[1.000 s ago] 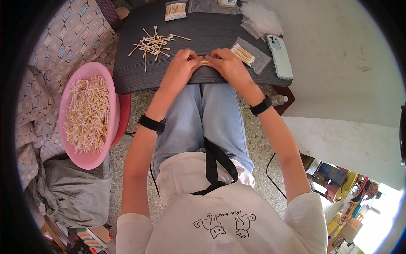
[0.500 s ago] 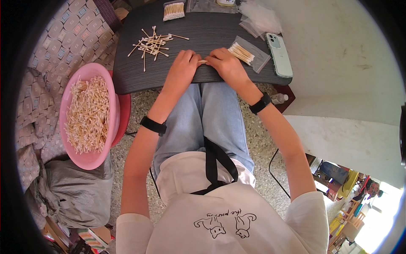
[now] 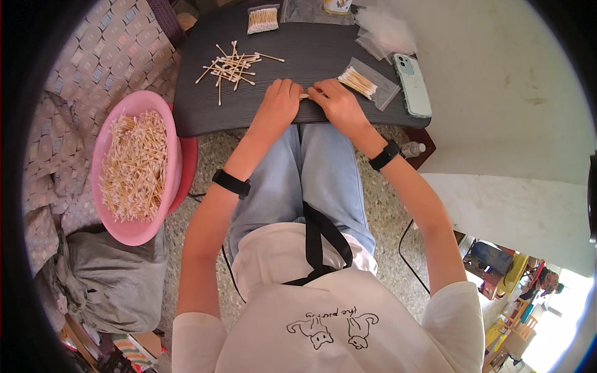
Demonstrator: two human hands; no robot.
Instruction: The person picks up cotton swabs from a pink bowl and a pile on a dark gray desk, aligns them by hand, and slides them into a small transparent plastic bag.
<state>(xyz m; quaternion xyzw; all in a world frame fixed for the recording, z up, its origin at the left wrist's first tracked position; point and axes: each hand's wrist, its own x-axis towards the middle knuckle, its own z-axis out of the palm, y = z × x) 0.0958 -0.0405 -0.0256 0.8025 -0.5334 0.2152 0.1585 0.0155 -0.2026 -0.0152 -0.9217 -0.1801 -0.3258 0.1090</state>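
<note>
Between my two hands, over the near edge of the dark table (image 3: 261,121), is a small bunch of cotton swabs (image 3: 304,96), mostly covered by my fingers. My left hand (image 3: 283,99) is closed round its left end. On its right end, my right hand (image 3: 336,101) is closed too. A loose pile of cotton swabs (image 3: 233,65) lies criss-crossed to the left of my hands. Just beyond my right hand rests a clear zip bag (image 3: 385,90) with a row of swabs (image 3: 358,82) in it.
A pink basin (image 3: 176,168) heaped with swabs stands left of the table on something red. A filled swab bag (image 3: 263,20) lies at the far edge. Clear plastic bags (image 3: 385,31) and a pale green phone (image 3: 411,87) lie at the right, near the wall (image 3: 497,93).
The view has shifted slightly, so the table and its things sit a little further right. Both hands stay together at the bunch of swabs, their fingers slightly more curled over it.
</note>
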